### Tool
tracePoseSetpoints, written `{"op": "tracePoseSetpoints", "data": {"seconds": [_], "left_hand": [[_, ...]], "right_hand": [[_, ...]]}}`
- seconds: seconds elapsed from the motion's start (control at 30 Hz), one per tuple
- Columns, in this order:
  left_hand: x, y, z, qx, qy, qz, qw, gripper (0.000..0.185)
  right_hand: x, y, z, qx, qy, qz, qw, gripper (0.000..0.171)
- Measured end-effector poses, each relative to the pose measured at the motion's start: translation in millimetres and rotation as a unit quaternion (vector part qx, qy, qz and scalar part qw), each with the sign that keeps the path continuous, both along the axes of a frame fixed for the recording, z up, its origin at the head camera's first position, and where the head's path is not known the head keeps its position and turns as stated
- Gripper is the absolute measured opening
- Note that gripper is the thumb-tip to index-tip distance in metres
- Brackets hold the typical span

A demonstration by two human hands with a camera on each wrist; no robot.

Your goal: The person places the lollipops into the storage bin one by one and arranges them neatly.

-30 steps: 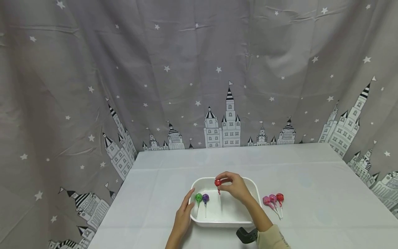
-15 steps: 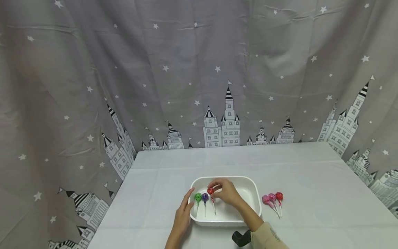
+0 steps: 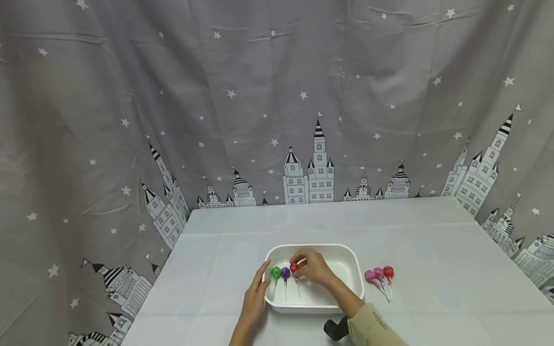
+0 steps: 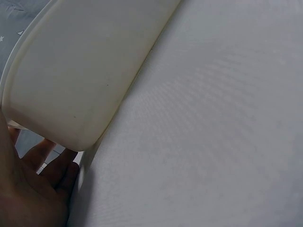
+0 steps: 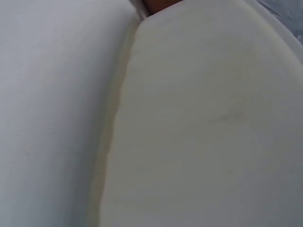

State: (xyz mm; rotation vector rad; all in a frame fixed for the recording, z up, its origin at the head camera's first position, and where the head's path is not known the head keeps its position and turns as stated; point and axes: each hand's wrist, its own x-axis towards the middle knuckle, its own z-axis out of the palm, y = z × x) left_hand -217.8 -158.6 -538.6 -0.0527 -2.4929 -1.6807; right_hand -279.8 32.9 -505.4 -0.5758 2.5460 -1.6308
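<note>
A white rectangular tray [image 3: 352, 269] sits on the table near the front edge. Inside it lie a green lollipop [image 3: 276, 273] and a purple lollipop [image 3: 285, 273] side by side. My right hand [image 3: 312, 267] pinches a red lollipop [image 3: 294, 268] and holds it low in the tray, just right of the purple one. My left hand [image 3: 257, 293] rests with straight fingers against the tray's left wall [image 4: 71, 85]. The right wrist view shows only the tray's outer wall [image 5: 203, 132] up close.
Two pink lollipops [image 3: 374, 278] and one red lollipop [image 3: 388, 272] lie on the white tablecloth [image 3: 433, 269] right of the tray. A grey curtain with stars and castles [image 3: 277, 105] hangs behind and beside the table. A black wrist strap [image 3: 334, 329] shows near my right sleeve.
My right hand has carried the red lollipop down and to the left, from above the tray's middle to beside the purple lollipop. The left hand has stayed at the tray's left wall.
</note>
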Motion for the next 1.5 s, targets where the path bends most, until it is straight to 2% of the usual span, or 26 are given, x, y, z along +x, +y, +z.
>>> {"op": "tracePoseSetpoints", "data": {"seconds": [0.1,0.3,0.87,1.27,1.5], "left_hand": [[-0.7,-0.6,-0.1,0.002,0.005,0.000,1.0000,0.042],[-0.1,-0.9,-0.5,0.005,0.003,-0.002,1.0000,0.043],[0.5,1.5,1.8,0.005,-0.001,0.000,1.0000,0.043],[-0.4,1.4,1.8,0.004,-0.006,0.000,1.0000,0.043],[0.1,1.3,1.8,0.009,-0.006,0.000,0.9999,0.043]], "right_hand": [[-0.2,-1.3,-1.7,0.003,-0.010,-0.005,1.000,0.027],[0.4,-2.4,-5.3,0.027,0.001,-0.019,0.999,0.025],[0.9,-4.7,-7.9,0.040,0.003,-0.015,0.999,0.026],[-0.1,-3.6,-8.5,0.072,0.036,-0.008,0.997,0.025],[1.1,-2.1,-9.6,0.065,0.030,-0.013,0.997,0.028]]}}
